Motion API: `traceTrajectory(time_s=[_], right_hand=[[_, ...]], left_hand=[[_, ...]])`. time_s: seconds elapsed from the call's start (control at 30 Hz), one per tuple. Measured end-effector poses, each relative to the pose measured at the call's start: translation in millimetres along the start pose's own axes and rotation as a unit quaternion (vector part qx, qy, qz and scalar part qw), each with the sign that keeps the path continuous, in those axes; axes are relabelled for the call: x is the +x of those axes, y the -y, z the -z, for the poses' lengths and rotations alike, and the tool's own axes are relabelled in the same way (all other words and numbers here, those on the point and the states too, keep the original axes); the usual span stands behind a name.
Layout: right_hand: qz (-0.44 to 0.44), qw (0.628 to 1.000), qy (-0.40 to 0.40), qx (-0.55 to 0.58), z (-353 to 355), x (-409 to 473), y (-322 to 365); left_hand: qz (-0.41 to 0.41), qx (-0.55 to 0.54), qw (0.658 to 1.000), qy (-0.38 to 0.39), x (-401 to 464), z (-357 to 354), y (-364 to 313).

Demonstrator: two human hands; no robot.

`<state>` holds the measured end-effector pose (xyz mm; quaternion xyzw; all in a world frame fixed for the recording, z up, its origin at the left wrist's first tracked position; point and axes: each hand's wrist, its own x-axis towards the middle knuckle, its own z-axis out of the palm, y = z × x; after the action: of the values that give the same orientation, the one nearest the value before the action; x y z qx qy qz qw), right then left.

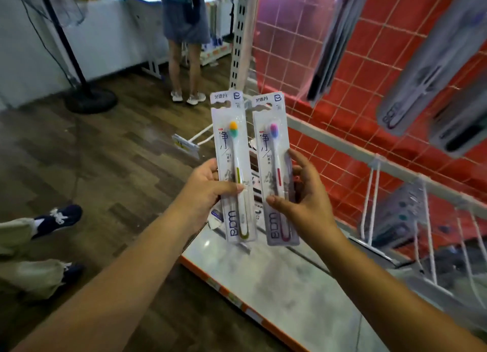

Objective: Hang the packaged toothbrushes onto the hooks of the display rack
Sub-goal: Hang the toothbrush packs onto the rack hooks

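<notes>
My left hand (208, 185) grips a packaged toothbrush with an orange-green head and green handle (232, 151), held upright. Beside it my right hand (303, 193) grips a second packaged toothbrush with a pink-purple head and red handle (271, 151), also upright. The two packs stand side by side, a small gap apart, in front of the display rack's red grid panel (369, 74). White wire hooks (371, 201) stick out from a rail at the right, lower than the packs. Another white hook with a label holder (195, 138) juts out left of the packs.
Several grey toothbrush packs (427, 69) hang at the upper right, blurred. A pale shelf with an orange edge (276, 291) lies below. A person (184, 35) stands at the back. A fan stand base (91, 98) sits on the wooden floor. Someone's legs and shoes (58, 218) show at left.
</notes>
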<state>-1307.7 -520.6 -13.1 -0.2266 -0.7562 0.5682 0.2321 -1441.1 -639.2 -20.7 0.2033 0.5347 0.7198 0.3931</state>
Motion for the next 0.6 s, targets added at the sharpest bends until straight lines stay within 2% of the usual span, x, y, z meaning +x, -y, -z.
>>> traceTrajectory(time_s=[0.37,0.6], right_hand=[[0.065,0.995,-0.078,-0.025,3,14,53],[0.081,0.987,-0.135,-0.026,7,7,62]], left_hand=[[-0.081,0.066,0.994,0.038,11,8,-67],[-0.083,0.079,0.991,0.075,18,12,-79]])
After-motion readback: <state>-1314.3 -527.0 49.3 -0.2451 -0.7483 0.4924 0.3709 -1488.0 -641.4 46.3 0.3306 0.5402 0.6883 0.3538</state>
